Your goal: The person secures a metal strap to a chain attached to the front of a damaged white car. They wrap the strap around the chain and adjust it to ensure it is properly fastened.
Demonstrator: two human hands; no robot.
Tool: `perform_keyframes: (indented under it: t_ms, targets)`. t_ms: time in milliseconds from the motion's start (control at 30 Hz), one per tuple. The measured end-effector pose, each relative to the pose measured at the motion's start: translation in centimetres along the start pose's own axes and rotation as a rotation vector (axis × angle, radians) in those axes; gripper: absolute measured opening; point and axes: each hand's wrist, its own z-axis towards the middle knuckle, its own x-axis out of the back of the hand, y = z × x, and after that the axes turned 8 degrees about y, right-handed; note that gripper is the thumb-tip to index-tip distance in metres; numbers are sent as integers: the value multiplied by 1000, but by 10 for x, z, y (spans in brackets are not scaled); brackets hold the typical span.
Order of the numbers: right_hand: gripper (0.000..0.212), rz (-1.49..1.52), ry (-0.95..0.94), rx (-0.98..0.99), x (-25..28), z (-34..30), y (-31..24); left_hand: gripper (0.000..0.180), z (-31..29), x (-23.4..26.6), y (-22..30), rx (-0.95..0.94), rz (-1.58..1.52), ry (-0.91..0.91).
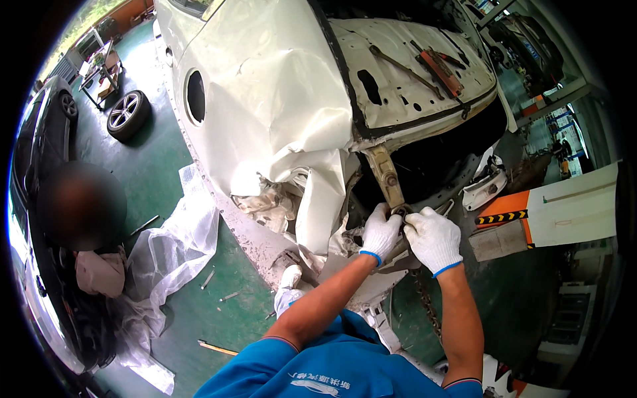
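My left hand (381,235) and my right hand (433,240), both in white knit gloves with blue cuffs, meet at the crumpled rear corner of a white car (279,93). The fingers of both are closed round a small dark metal fitting (401,209), largely hidden by the gloves. It sits at the lower end of a worn, yellowish metal pull clamp (385,172), which extends up to the edge of the trunk opening. Below my right hand, a rusty chain (428,305) hangs toward the floor. Left of my left hand, the body panel (322,205) is torn and folded.
A long bar (406,71) and a red-handled tool (439,71) lie on the panel inside the car. An orange and white post (551,205) stands at right. Plastic sheeting (176,245), a wheel (129,115) and loose rods lie leftward. Another person (99,272) is beside a dark car.
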Motion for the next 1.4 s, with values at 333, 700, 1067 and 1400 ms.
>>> perform_keyframes:
  t_ms: [333, 700, 1067, 1400]
  targets:
    - [23, 80, -24, -66, -1, -4, 7, 41, -5, 18, -21, 428, -1014, -381]
    - [39, 245, 81, -221, -19, 11, 0, 24, -24, 18, -26, -360, 680, 63]
    - [75, 1110, 436, -711, -99, -146, -42, 21, -41, 60, -43, -436, 898, -72]
    - [43, 1170, 16, -737, -218, -140, -11, 24, -29, 62, -42, -475, 974, -181]
